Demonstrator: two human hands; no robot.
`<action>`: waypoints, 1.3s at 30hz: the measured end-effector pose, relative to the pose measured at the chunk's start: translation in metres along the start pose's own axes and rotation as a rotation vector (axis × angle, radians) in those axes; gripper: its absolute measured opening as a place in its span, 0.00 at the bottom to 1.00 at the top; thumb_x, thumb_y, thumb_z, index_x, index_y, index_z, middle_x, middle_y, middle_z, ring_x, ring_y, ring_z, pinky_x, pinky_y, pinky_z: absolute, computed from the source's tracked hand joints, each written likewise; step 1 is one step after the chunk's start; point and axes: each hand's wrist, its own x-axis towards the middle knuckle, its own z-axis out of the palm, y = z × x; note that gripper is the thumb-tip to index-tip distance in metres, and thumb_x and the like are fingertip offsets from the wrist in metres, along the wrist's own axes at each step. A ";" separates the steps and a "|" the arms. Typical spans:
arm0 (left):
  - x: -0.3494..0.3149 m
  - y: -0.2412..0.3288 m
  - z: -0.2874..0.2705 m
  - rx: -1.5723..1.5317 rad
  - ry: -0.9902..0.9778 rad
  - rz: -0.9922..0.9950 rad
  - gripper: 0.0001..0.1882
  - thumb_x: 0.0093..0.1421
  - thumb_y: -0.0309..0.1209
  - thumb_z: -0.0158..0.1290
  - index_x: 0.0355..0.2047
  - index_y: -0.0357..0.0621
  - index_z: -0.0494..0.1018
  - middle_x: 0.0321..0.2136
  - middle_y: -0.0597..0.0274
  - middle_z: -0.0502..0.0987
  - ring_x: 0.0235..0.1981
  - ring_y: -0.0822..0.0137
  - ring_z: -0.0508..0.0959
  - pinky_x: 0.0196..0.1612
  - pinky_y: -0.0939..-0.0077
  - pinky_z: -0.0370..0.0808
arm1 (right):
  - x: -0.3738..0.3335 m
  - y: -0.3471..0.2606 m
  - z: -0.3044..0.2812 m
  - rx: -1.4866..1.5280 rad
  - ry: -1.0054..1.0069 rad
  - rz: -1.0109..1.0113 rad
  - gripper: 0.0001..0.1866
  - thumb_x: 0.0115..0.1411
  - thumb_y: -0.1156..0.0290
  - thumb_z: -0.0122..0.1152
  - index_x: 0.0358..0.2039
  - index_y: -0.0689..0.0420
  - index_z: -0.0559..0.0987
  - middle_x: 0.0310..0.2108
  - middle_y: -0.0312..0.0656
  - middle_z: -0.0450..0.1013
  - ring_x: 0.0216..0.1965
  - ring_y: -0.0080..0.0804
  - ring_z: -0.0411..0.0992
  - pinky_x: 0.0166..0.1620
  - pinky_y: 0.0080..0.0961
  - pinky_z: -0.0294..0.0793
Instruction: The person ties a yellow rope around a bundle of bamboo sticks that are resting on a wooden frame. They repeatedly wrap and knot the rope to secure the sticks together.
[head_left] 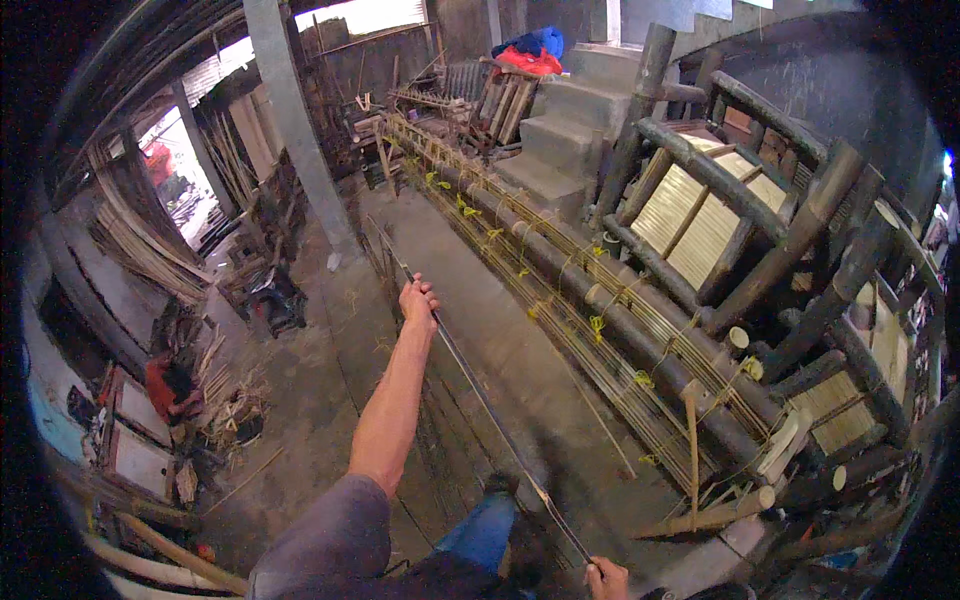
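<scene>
A long, thin, dark strip, by its pale joint apparently bamboo (480,393), runs slantwise from the middle of the floor to the lower right. My left hand (419,303) is wrapped round it toward its far part, with the arm stretched forward. Close to the lower edge, my right hand (606,578) has its fingers closed on the near part; the picture's edge cuts this hand off. More long thin strips (440,430) lie on the floor beneath my left arm.
To the right stretches a long rack of poles (600,300) with bundled strips tied by yellow cord. Behind it stand concrete steps (575,130) and bamboo frames with panels (700,200). A grey post (300,120) rises left of centre. Scraps (240,410) litter the left floor.
</scene>
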 end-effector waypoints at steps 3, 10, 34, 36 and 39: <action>0.000 -0.011 0.052 -0.013 0.022 0.059 0.09 0.64 0.37 0.38 0.40 0.56 0.67 0.16 0.74 0.62 0.12 0.79 0.58 0.13 0.84 0.57 | 0.052 0.026 -0.005 0.175 -0.100 0.216 0.17 0.60 0.62 0.50 0.42 0.62 0.75 0.37 0.49 0.74 0.40 0.41 0.72 0.45 0.34 0.69; 0.194 -0.030 0.066 -0.085 -0.063 0.109 0.08 0.63 0.35 0.39 0.42 0.54 0.65 0.15 0.74 0.58 0.10 0.80 0.54 0.11 0.85 0.53 | 0.186 0.054 -0.002 0.159 -0.216 0.099 0.20 0.62 0.58 0.48 0.47 0.59 0.73 0.39 0.47 0.74 0.44 0.36 0.70 0.48 0.35 0.68; 0.484 -0.130 0.220 0.185 -0.231 -0.179 0.07 0.65 0.30 0.39 0.41 0.43 0.62 0.33 0.59 0.72 0.31 0.67 0.75 0.33 0.70 0.78 | 0.456 -0.144 -0.151 -0.029 0.225 -0.047 0.15 0.55 0.66 0.55 0.43 0.55 0.74 0.39 0.48 0.72 0.41 0.43 0.71 0.45 0.36 0.68; 0.490 -0.122 0.208 0.143 -0.258 -0.152 0.07 0.65 0.30 0.39 0.41 0.43 0.62 0.34 0.60 0.73 0.33 0.67 0.75 0.34 0.70 0.78 | 0.457 -0.144 -0.163 -0.057 0.239 -0.066 0.14 0.54 0.67 0.56 0.42 0.55 0.75 0.37 0.48 0.72 0.39 0.43 0.71 0.44 0.35 0.69; 0.484 -0.135 0.216 0.165 -0.249 -0.222 0.10 0.64 0.29 0.39 0.45 0.43 0.60 0.39 0.59 0.73 0.37 0.67 0.75 0.37 0.69 0.75 | 0.458 -0.146 -0.189 -0.143 0.308 -0.063 0.13 0.52 0.69 0.57 0.40 0.55 0.76 0.35 0.48 0.73 0.38 0.44 0.72 0.43 0.35 0.69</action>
